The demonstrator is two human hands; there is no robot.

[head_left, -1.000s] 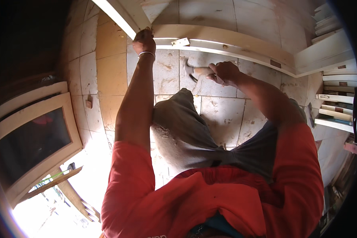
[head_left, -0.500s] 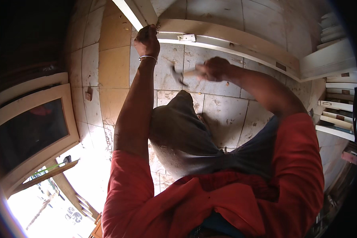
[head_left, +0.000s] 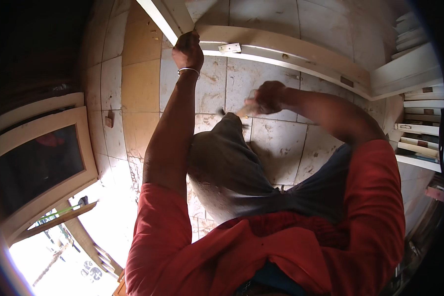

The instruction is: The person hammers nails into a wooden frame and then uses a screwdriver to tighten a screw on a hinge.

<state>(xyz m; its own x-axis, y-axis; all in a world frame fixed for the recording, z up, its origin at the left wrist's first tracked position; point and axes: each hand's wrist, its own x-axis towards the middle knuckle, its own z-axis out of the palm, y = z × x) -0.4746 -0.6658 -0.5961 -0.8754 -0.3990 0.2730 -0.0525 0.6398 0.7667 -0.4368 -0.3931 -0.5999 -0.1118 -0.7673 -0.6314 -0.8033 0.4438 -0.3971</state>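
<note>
My left hand [head_left: 188, 51], with a bangle at the wrist, is closed at the corner where two lengths of a cream wooden frame [head_left: 261, 36] meet; its fingertips are partly hidden. In my right hand [head_left: 269, 97] is a hammer, gripped by its light wooden handle [head_left: 245, 110]. The hammer's dark head is low, mostly hidden behind my knee [head_left: 228, 123]. A pale metal hinge [head_left: 230, 48] is fixed on the frame's near edge, just right of my left hand.
A framed panel with dark glass [head_left: 39, 163] leans at the left. Slatted cream woodwork [head_left: 422, 128] stands at the right. A small brown block [head_left: 109, 121] lies on the tiled floor [head_left: 276, 145]. A wooden plank [head_left: 59, 222] is at the lower left, in bright light.
My right hand has swung the hammer down toward me, its head dropping behind my knee. My left hand stays at the frame's corner, shifted only slightly in view.
</note>
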